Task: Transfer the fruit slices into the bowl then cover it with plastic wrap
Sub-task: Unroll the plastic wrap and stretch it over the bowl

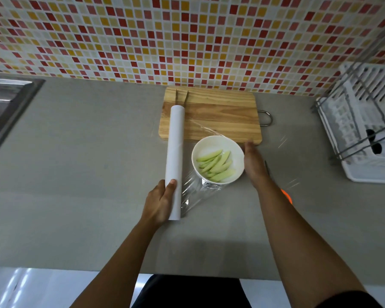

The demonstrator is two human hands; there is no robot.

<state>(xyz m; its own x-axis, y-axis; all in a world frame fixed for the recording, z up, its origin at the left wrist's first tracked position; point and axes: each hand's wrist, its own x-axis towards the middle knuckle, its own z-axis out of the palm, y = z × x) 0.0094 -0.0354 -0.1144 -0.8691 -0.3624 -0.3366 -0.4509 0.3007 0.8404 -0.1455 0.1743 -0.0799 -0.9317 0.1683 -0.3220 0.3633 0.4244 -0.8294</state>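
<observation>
A white bowl (218, 147) stands on the grey counter just in front of the wooden cutting board (218, 114). Several pale green fruit slices (216, 165) lie inside it. My left hand (160, 203) grips the near end of a long white plastic wrap roll (176, 152), which lies left of the bowl and reaches onto the board. A clear sheet of plastic wrap (193, 194) runs from the roll across the bowl; it is bunched at the bowl's near side. My right hand (253, 163) rests flat against the bowl's right side, fingers straight, pressing the film there.
A knife with an orange handle (286, 195) lies right of my right forearm, partly hidden. A white dish rack (365, 130) stands at the far right. A steel sink (7, 107) sits at the left. The tiled wall runs behind the board.
</observation>
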